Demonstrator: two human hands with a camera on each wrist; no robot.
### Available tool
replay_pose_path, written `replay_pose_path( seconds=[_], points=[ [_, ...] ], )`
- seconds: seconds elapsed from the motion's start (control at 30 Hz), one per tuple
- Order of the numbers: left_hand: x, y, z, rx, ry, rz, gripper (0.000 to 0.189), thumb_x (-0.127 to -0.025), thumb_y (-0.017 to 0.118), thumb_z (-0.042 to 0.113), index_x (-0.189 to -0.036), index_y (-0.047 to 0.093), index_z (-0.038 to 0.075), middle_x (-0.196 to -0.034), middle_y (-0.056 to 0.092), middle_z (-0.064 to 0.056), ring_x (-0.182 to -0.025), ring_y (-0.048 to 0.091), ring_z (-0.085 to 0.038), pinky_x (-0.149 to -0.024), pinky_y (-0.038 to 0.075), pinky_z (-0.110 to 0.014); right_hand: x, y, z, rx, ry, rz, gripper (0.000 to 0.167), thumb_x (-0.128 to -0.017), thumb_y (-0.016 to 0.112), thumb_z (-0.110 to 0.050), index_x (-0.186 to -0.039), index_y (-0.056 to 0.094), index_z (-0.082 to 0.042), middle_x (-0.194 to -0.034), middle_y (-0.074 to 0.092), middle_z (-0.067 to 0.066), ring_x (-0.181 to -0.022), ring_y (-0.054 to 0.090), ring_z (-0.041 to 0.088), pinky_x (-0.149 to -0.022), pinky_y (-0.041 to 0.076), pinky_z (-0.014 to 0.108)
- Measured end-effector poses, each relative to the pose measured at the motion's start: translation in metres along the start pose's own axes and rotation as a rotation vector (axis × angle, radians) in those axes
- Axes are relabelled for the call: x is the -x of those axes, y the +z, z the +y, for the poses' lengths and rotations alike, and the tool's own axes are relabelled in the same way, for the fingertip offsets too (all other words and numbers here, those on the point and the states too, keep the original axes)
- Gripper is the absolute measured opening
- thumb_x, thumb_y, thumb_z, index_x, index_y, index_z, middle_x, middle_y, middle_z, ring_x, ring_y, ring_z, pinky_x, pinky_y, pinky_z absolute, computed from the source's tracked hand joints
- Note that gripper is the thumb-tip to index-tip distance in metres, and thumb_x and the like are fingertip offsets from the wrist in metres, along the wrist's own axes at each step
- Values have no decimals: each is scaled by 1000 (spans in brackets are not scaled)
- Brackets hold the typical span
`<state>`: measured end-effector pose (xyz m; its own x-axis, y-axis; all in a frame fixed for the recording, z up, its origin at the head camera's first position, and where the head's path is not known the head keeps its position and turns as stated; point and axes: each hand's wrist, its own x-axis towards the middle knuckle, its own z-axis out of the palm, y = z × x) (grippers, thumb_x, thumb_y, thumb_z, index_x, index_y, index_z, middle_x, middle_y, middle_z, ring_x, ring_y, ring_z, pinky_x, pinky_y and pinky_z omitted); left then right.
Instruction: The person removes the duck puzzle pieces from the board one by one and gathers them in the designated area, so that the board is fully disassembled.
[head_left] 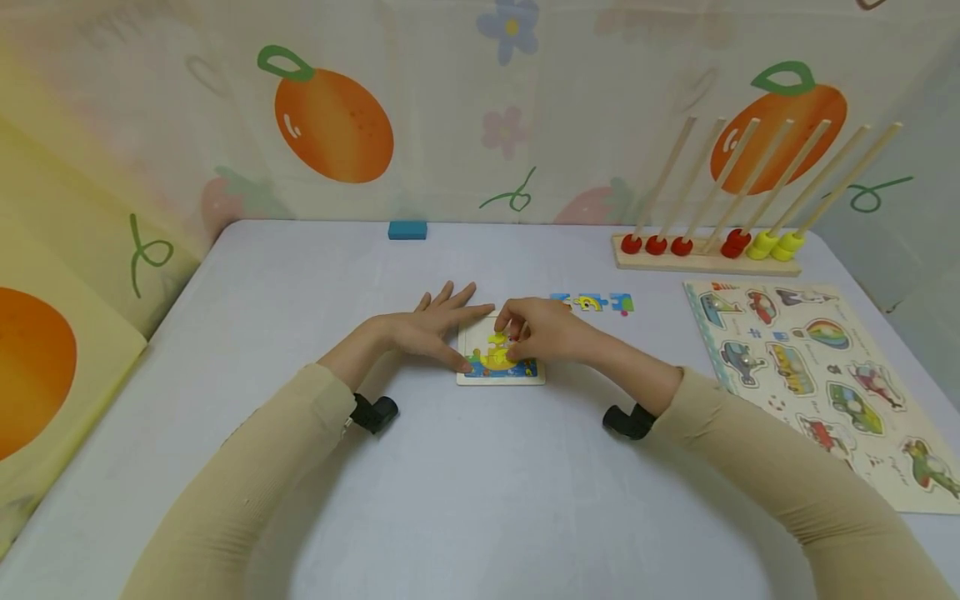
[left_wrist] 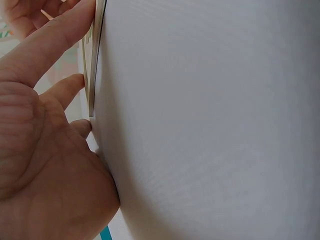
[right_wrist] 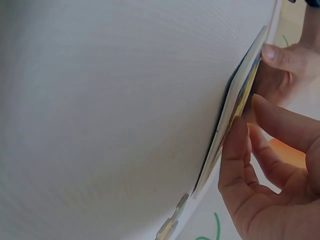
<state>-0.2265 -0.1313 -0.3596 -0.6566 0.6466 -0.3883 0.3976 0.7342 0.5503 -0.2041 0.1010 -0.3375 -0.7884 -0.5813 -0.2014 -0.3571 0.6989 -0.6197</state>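
Observation:
A small jigsaw puzzle board [head_left: 501, 381] with a pale frame lies on the table, its lower part filled with yellow and blue pieces. My left hand [head_left: 427, 329] is spread at the board's left side, its thumb resting on the lower left corner. In the left wrist view, the left fingers [left_wrist: 50, 42] lie along the board's edge. My right hand [head_left: 551, 331] is over the board's right part, thumb and bent fingers pinching at a puzzle piece [head_left: 497, 339] low in the frame. The fingertips partly hide that piece. In the right wrist view, the right fingers [right_wrist: 235, 150] touch the board's surface.
Several loose puzzle pieces [head_left: 590, 302] lie just behind the right hand. At the back right stands a wooden bead rack [head_left: 705, 262] with upright rods. A picture puzzle board [head_left: 810, 367] with vehicles lies at the right. A blue block [head_left: 407, 230] sits at the back edge.

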Motion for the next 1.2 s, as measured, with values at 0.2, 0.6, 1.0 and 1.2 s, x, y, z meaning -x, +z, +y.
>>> replay_pose_path(
  seconds=[0.2, 0.6, 1.0, 1.2],
  points=[
    [0, 0, 1, -4, -3, 1, 95, -84, 71, 42, -159, 17, 27, -168, -15, -4, -153, -26, -34, -121, -17, -61, 0, 3, -1, 22, -18, -20, 34, -84, 75, -6, -115, 61, -5, -90, 58, 7, -79, 54, 17, -73, 46, 22],
    [-1, 0, 1, 4, 1, -1, 95, -83, 71, 42, -159, 17, 26, -168, -15, -5, -153, -26, -35, -121, -17, -61, -3, 8, -1, 70, -7, -14, 38, -85, 76, -8, -119, 60, -5, -90, 59, 6, -79, 53, 17, -73, 44, 23],
    [0, 0, 2, -3, -1, -1, 96, -83, 72, 42, -159, 17, 26, -168, -15, -5, -153, -26, -35, -121, -16, -61, -1, 6, -2, 97, -28, -19, 39, -85, 75, -8, -121, 62, -5, -96, 61, 9, -80, 53, 18, -74, 45, 23],
    [0, 0, 2, -3, -6, 0, 96, -83, 72, 42, -159, 17, 26, -168, -15, -5, -153, -26, -35, -121, -17, -61, 0, 6, -4, 107, -24, -29, 37, -86, 75, -8, -121, 62, -7, -100, 61, 11, -85, 54, 20, -78, 47, 26]
  ],
)
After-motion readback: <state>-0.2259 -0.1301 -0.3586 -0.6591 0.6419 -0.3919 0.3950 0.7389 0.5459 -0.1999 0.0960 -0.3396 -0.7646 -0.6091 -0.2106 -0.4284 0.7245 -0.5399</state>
